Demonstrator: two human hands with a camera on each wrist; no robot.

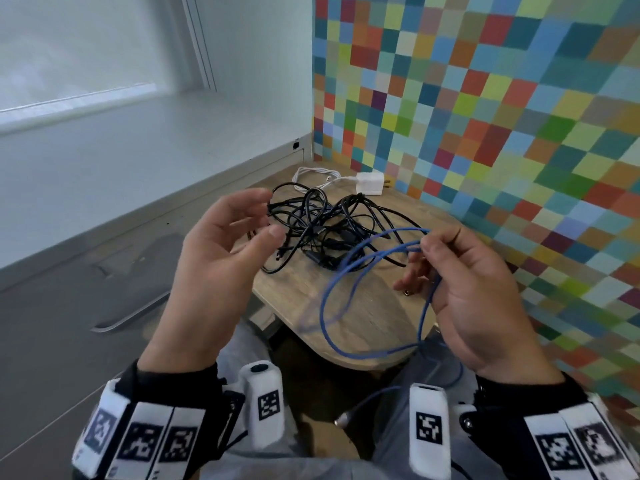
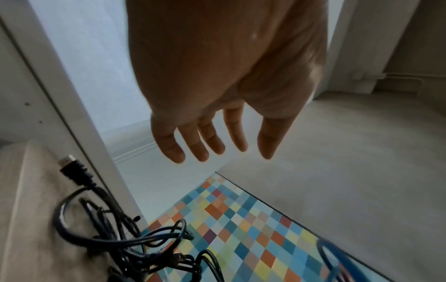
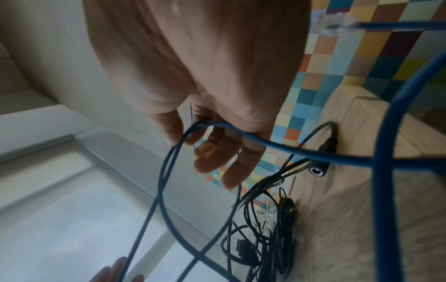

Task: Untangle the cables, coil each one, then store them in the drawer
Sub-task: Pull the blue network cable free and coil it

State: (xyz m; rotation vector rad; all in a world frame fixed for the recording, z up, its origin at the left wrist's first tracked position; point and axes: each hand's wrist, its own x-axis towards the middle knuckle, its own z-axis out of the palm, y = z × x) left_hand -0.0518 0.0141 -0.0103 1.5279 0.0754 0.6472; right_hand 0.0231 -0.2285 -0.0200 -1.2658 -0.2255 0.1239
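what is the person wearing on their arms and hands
Both hands, left hand and right hand, are bare, with no gloves. Black sleeves reach the wrists. Each forearm carries a white band of black-and-white square code markers, and a white camera pod bearing one more marker sits at each wrist.

A wooden tabletop [image 1: 363,317] with a rounded near edge stands in a corner; to its right rises a wall of many-coloured squares [image 1: 485,98]; to its left runs a pale grey cabinet top [image 1: 104,161] below a bright window [image 1: 69,46]; grey trousers [image 1: 398,427] show at the bottom.
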